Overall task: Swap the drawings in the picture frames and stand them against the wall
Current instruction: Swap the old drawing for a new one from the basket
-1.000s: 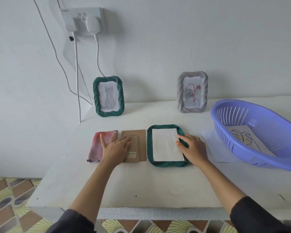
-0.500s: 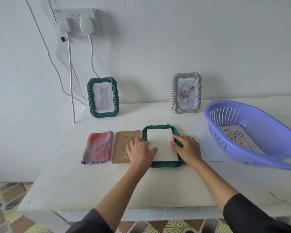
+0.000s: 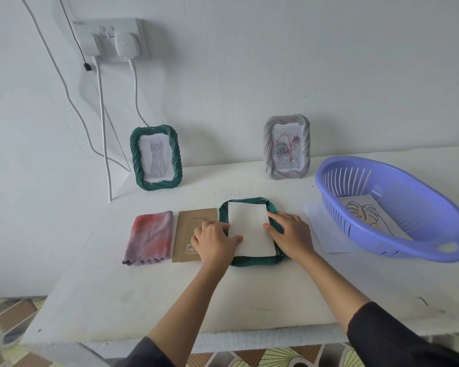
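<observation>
Our left hand (image 3: 217, 241) and right hand (image 3: 289, 234), fingers flat and gripping nothing, press the white paper sheet (image 3: 249, 226) into the face-down dark green rope-twist frame (image 3: 252, 261) on the white table (image 3: 249, 300); we fear uneven pushing could crease it.

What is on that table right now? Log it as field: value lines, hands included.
Flat frame: green frame lying flat mid-table, white sheet in its opening
Left hand: left hand at the sheet's left edge, thumb on paper; hold unclear
Right hand: right hand with straight fingers on the sheet's right edge
Beside it: brown backing board, then cloth further left
At wall: cat frame and rose frame, both upright
Basket: purple basket holding leaf drawing; loose paper beside it
</observation>
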{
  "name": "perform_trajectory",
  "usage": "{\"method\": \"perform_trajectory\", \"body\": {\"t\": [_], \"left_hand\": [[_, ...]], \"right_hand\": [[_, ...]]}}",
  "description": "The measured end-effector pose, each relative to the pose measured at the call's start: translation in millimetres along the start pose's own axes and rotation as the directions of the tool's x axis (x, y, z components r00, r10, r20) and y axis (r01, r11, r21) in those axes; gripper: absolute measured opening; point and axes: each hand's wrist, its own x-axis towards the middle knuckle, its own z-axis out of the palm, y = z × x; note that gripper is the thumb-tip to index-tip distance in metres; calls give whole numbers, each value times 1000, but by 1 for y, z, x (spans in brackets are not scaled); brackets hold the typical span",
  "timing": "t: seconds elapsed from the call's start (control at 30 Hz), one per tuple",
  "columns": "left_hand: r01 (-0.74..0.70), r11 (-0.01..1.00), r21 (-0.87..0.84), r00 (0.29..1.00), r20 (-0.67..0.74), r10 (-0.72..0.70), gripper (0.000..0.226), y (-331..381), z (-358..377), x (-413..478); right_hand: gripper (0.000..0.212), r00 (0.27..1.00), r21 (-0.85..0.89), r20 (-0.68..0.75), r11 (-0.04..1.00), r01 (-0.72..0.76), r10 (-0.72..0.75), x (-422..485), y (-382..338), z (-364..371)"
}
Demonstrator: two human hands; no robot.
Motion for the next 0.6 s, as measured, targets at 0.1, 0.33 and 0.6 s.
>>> {"method": "perform_trajectory", "body": {"t": [0.1, 0.33, 0.6], "left_hand": [[17, 999, -30, 1000, -4, -17, 42, 2, -1, 2], [-89, 883, -461, 994, 11, 105, 25, 13, -16, 3], [98, 649, -755, 956, 253, 149, 35, 56, -24, 2]], "right_hand": [[44, 1000, 6, 2, 1000, -8, 8, -1, -1, -1], [43, 968, 72, -222, 988, 133, -114, -13, -19, -27], [62, 974, -348, -9, 912, -217, 228, -37, 1, -147]]}}
